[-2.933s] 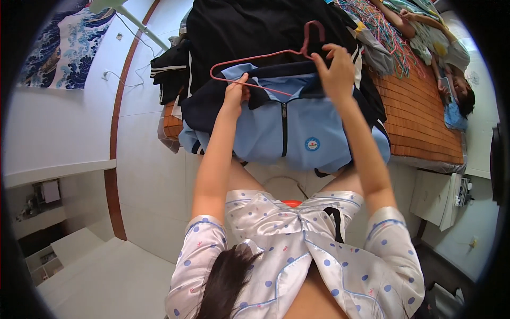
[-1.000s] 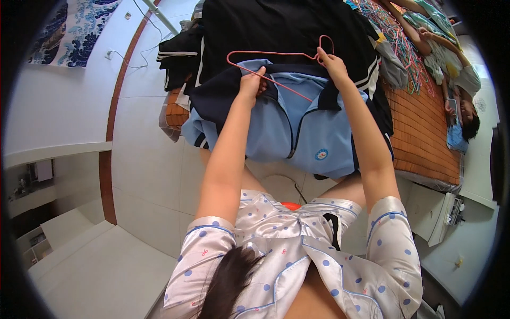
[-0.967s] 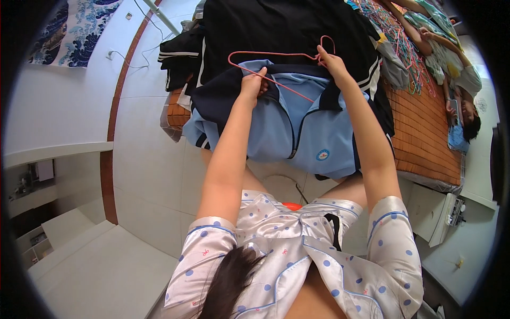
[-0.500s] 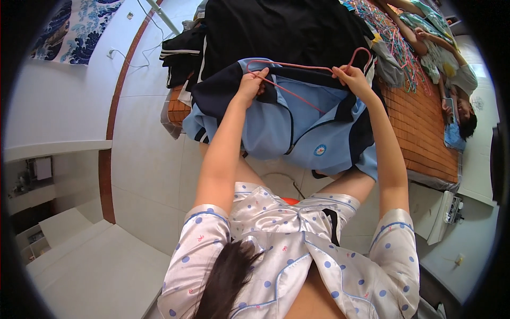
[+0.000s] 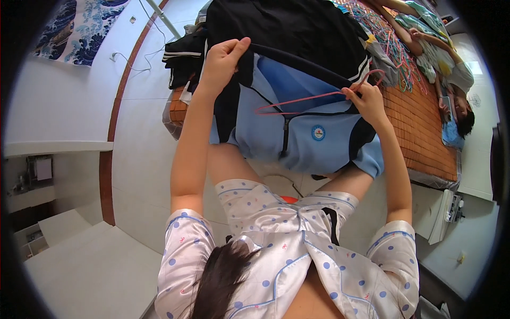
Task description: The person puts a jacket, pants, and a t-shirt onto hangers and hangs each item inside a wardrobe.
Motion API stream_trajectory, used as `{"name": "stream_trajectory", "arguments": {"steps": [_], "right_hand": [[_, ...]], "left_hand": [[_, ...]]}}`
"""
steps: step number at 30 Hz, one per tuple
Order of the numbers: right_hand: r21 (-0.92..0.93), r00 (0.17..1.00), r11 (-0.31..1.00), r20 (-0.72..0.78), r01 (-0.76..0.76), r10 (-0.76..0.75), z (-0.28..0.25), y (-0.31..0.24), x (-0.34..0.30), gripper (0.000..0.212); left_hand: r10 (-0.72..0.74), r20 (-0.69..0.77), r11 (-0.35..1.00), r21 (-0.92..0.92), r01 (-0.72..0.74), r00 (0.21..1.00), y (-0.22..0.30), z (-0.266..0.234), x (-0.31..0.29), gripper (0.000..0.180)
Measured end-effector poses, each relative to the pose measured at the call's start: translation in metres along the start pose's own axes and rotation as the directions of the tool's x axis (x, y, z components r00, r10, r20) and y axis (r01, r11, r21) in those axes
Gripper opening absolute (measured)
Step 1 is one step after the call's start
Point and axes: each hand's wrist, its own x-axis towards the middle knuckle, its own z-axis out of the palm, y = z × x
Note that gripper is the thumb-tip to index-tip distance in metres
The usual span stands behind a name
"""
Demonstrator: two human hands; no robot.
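Observation:
A light blue and navy zip jacket [image 5: 260, 114] hangs in front of me, its collar pulled wide and its front zip partly down. My left hand [image 5: 223, 61] is closed on the navy collar at the left and lifts it. In my right hand [image 5: 366, 101] I grip a pink clothes hanger [image 5: 308, 99] near its hook, right by the collar's right end. The hanger's hook sticks up beyond my fingers. Its left end lies over the open neck, across the blue lining. Part of the hanger's right side is hidden by my hand and the jacket.
Black clothes [image 5: 287, 24] are heaped on the bed beyond the jacket. Many colourful hangers [image 5: 393, 48] lie tangled at the far right, on the brown woven mat [image 5: 425, 133]. Another person [image 5: 451, 80] lies on the bed holding a phone. A white cabinet [image 5: 90, 266] stands at my lower left.
My left hand has let go of the hanger's left end, moved up and left, and taken the collar. The hanger, in my right hand, has swung lower over the neck opening.

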Motion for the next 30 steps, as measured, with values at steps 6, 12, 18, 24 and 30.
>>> {"name": "stream_trajectory", "arguments": {"steps": [6, 12, 18, 24, 30], "right_hand": [[0.461, 0.991, 0.877, 0.04, -0.132, 0.127, -0.005, 0.017, -0.004, 0.033], [0.546, 0.984, 0.82, 0.047, -0.172, 0.174, -0.01, 0.013, 0.0, 0.027], [0.663, 0.987, 0.733, 0.069, -0.152, 0.142, -0.019, 0.02, -0.008, 0.031], [0.434, 0.972, 0.885, -0.078, -0.167, 0.222, -0.012, 0.002, -0.01, 0.029], [0.254, 0.979, 0.965, -0.172, -0.061, 0.108, 0.008, -0.057, 0.006, 0.026]], "left_hand": [[0.324, 0.057, 0.711, 0.644, -0.282, 0.945, 0.026, -0.006, -0.013, 0.048], [0.276, 0.061, 0.737, 0.627, -0.252, 0.959, 0.026, -0.004, -0.018, 0.049], [0.301, 0.035, 0.726, 0.64, -0.252, 0.953, 0.028, -0.005, -0.018, 0.049], [0.385, 0.031, 0.747, 0.577, -0.331, 0.923, 0.033, 0.016, -0.023, 0.045], [0.627, 0.139, 0.585, 0.567, -0.581, 0.767, 0.025, 0.091, -0.04, 0.032]]}}
